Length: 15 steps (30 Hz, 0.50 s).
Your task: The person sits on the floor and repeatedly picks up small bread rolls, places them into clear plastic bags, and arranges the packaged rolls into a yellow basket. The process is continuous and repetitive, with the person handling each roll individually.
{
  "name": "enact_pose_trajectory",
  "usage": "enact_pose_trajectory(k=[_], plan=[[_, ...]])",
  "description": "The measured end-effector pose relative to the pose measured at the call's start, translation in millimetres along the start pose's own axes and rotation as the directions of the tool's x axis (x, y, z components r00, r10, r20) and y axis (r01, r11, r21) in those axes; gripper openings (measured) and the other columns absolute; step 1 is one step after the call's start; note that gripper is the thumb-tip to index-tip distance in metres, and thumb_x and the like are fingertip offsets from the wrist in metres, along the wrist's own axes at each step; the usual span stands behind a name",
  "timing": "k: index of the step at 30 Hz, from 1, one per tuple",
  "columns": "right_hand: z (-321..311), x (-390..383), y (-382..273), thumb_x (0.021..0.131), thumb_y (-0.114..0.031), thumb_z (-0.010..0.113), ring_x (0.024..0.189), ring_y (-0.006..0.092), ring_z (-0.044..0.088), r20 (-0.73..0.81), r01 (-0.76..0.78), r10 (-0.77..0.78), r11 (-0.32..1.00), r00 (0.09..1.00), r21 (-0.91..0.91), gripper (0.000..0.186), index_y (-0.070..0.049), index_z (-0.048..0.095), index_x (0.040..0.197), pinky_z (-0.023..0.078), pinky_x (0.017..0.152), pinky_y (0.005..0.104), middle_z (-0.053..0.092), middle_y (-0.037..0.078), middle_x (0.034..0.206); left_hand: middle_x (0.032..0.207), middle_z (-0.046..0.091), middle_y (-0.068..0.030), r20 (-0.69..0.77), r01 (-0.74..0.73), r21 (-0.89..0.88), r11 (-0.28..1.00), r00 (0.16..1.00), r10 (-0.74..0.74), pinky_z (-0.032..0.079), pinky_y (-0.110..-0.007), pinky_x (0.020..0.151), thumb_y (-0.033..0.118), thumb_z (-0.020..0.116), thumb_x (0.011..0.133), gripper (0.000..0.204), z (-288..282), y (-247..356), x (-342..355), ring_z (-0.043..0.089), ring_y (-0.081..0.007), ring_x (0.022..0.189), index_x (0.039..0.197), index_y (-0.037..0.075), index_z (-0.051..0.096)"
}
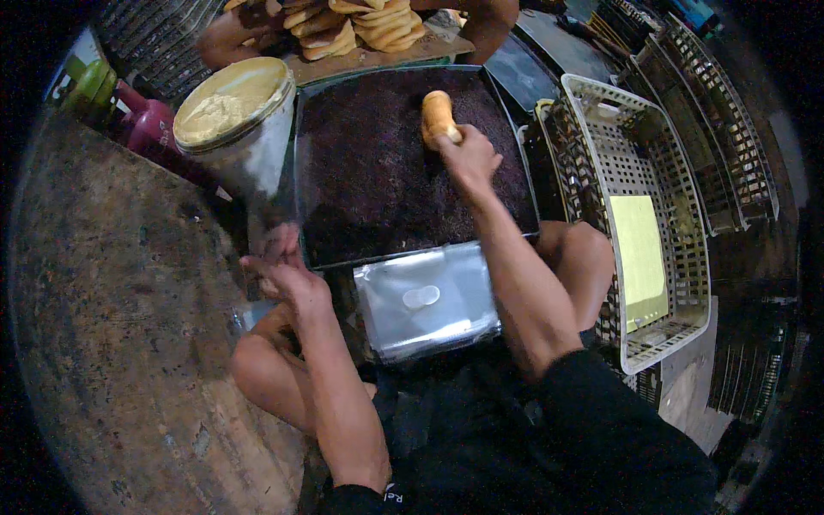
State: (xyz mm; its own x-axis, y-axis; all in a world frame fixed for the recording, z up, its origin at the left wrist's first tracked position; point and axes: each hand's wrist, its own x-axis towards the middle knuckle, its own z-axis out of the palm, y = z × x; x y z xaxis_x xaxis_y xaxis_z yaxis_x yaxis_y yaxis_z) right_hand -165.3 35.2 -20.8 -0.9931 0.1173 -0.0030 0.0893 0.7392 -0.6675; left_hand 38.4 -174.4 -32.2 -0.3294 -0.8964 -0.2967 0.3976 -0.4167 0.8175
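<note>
lengthwise, bread roll (438, 112) points away, slightly left

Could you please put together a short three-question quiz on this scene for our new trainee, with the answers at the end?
1. Multiple choice: what does the person's right hand hold?
a) a spoon
b) a bread roll
c) a knife

2. True or false: the round bucket stands to the left of the tray, as the person sees it.

3. Fill in the colour: in the pale plastic crate lies a flat ____ sheet.

Key: 1: b; 2: true; 3: yellow.
</note>
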Motion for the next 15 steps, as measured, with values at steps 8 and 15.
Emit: enact_pose_trajectory(k=[8, 15], plan=[[-64.1, -69.2, 64.6, 0.087, -0.031, 0.067, 0.092, 0.0351, 0.068, 0.104, 0.53, -0.521, 0.813, 0.847, -0.243, 0.033, -0.003, 0.07, 0.105, 0.037, 0.1, 0.0588, 0.071, 0.018, 0.089, 0.136, 0.055, -0.015, 0.07, -0.126, 0.19, 0.974, 0.991, 0.115, 0.043, -0.043, 0.101, 0.055, 0.031, 0.103, 0.067, 40.6, -13.1, -31.1, 0.058, -0.0282, 0.12, 0.135, -0.001, 0.049], [-173.3, -77.7, 63.4, 0.093, -0.02, 0.059, 0.104, 0.0234, 0.064, 0.272, -0.022, -0.177, 0.801, 0.946, 0.598, 0.043, 0.003, 0.056, 0.128, 0.051, 0.091, 0.0351, 0.066, 0.016, 0.115, 0.139, 0.054, -0.0159, 0.131, -0.053, 0.312, 0.949, 0.991, 0.012, 0.03, -0.04, 0.11, 0.059, 0.028, 0.103, 0.071, 43.4, -3.4, -54.6, 0.053, -0.0263, 0.128, 0.136, 0.0, 0.05]])
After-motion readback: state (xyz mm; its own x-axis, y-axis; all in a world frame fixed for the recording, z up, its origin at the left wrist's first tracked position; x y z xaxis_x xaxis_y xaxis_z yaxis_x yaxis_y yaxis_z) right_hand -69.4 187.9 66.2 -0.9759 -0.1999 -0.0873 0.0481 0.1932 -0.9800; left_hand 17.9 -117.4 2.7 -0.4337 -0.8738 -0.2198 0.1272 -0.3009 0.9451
